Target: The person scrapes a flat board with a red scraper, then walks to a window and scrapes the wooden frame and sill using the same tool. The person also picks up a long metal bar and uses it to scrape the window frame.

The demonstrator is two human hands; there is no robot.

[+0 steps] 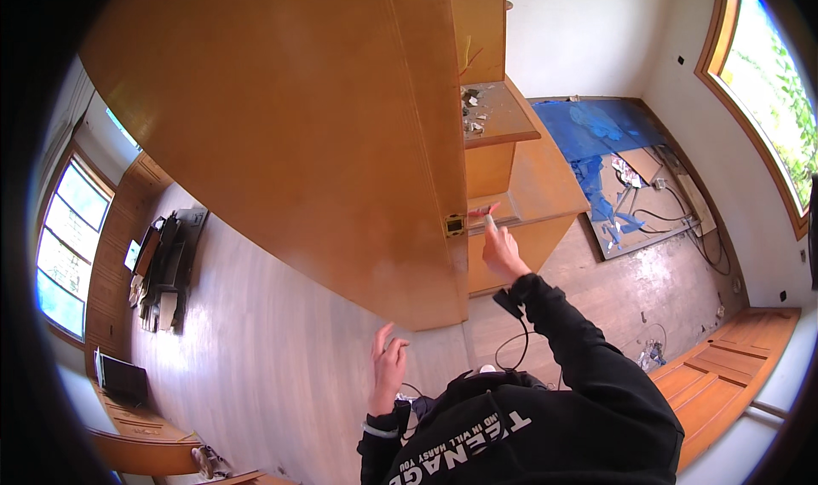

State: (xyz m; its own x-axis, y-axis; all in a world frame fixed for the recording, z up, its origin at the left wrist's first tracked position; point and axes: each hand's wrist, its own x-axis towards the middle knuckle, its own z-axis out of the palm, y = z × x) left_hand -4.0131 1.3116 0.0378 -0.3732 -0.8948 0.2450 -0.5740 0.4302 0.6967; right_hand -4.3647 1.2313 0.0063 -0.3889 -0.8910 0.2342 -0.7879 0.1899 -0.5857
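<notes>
My right hand (501, 252) grips the pale handle of a small hand tool (488, 211) with a red head. The tool's head is over a wooden stair tread (533, 181), close to the edge of a large varnished wood panel (307, 146); I cannot tell whether it touches. A brass plate (454, 225) with a dark opening is set in that edge, just left of the tool. My left hand (387, 365) holds nothing, its fingers apart and slightly bent, near the panel's lower end.
Debris (473, 108) lies on a higher tread (501, 118). Blue sheeting (588, 124) and torn scraps cover a board (623, 213) beside black cables. A panelled wooden door (728, 363) is at the right. Dark furniture (169, 261) stands across the wood floor (255, 332).
</notes>
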